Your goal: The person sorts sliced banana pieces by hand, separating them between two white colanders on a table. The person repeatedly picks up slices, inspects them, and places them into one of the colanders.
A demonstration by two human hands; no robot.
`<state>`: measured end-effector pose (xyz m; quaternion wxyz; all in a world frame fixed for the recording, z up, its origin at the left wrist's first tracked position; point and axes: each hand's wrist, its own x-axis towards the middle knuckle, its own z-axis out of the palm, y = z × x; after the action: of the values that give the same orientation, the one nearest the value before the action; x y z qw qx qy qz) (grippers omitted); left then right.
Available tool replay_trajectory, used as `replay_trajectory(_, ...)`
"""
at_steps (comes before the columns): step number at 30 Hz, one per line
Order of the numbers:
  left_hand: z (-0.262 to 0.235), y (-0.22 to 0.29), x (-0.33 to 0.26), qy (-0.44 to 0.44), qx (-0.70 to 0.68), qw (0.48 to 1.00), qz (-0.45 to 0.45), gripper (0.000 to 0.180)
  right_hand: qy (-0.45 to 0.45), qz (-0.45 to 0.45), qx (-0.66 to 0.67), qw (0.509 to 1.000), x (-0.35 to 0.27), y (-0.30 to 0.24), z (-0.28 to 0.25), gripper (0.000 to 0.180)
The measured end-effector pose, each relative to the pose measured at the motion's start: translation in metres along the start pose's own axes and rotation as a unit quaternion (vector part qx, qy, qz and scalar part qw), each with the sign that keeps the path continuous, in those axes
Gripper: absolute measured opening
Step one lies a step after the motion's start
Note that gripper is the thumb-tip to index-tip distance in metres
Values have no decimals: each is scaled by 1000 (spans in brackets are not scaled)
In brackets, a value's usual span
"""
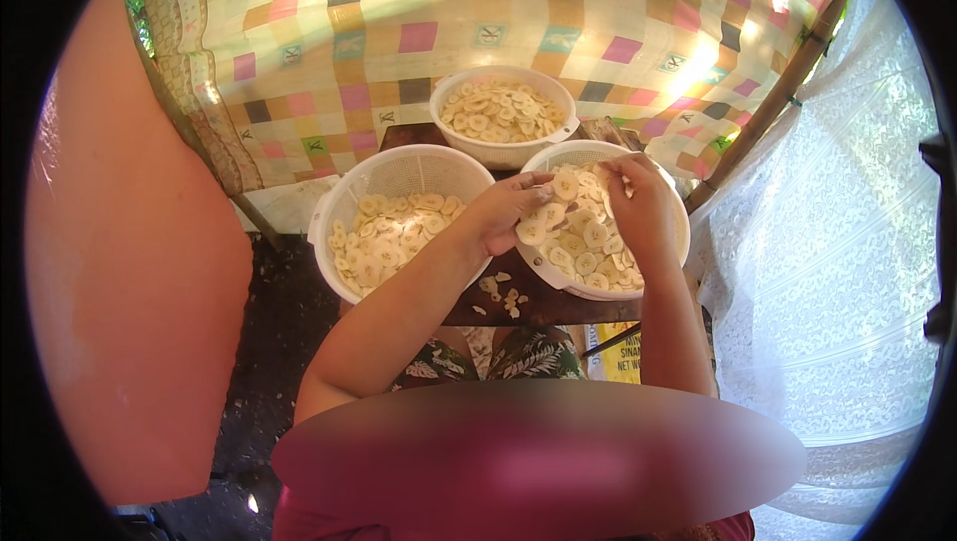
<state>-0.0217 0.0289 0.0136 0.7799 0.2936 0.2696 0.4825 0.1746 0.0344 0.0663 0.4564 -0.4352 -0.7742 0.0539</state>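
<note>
Both of my hands are over the white basket (682, 232) on the right, which holds many thin, round, pale slices that look like banana. My left hand (510, 210) is closed on a few banana slices (534, 230) above the basket's left rim. Fingers bent downward, my right hand (638, 200) is at the far right part of the same basket, among the slices; what its fingertips hold, if anything, is hidden. To the left stands a second white basket (334, 192), partly filled with similar slices (384, 242).
A third white basket (508, 154) of slices stands at the back of the dark wooden table (478, 314). Small broken bits (511, 300) lie near its front edge. A checkered sheet (419, 37) hangs behind, a white lace curtain (817, 242) at right. A yellow sack (618, 361) is below.
</note>
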Motion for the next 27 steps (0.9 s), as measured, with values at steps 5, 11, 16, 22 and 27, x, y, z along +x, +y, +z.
replay_trajectory(5, -2, -1, 3, 5, 7, 1000, 0, 34, -44, 21, 54, 997, 2, 16, 12, 19)
replay_trajectory(11, -7, -3, 5, -8, 1, 1000, -6, 33, -86, 93, 181, 975, 3, 21, 24, 20)
replay_trajectory(16, -8, -1, 6, 34, -43, 998, -6, 34, 31, 68, -15, 997, 7, 11, -4, 15)
replay_trajectory(22, -12, 7, 2, 16, -87, 996, 32, 51, -142, -114, 41, 982, -21, -29, -1, 15)
replay_trajectory(27, -12, 7, 0, -9, -56, 998, 41, 63, -152, -94, 43, 983, -26, -30, 14, 15)
